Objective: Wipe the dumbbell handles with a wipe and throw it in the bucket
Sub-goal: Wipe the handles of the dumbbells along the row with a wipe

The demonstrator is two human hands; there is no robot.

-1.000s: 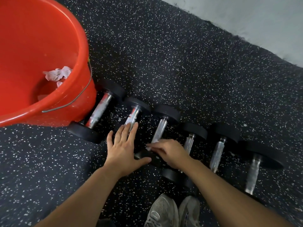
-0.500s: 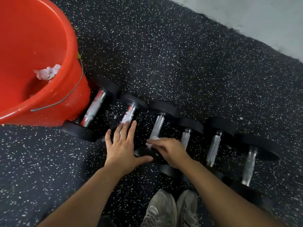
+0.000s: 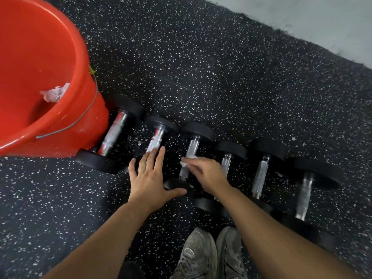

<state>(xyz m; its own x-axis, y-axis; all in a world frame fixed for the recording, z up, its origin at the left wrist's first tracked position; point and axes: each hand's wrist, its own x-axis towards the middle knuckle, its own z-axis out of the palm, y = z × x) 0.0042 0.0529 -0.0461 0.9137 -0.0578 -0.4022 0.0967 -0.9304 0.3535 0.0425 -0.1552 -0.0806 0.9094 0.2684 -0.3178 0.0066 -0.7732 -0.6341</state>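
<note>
Several black dumbbells with chrome handles lie in a row on the speckled floor. My right hand [image 3: 207,174] pinches a small white wipe [image 3: 189,160] against the handle of the third dumbbell from the left [image 3: 192,150]. My left hand [image 3: 150,178] lies flat with fingers spread over the near end of the second dumbbell [image 3: 158,137], thumb touching the third dumbbell's near weight [image 3: 177,185]. A large red bucket [image 3: 80,125] stands at the left, touching the first dumbbell [image 3: 113,133]. A crumpled white wipe [image 3: 54,93] lies inside the bucket.
Three more dumbbells [image 3: 261,174] continue the row to the right. My grey sneakers [image 3: 209,256] stand just below the row. The black speckled rubber mat [image 3: 201,67] ends at a pale grey floor [image 3: 322,21] at the top right.
My right hand with the wipe has slid a little way up the third dumbbell's handle. My left hand stays flat in the same spot. The view has shifted slightly.
</note>
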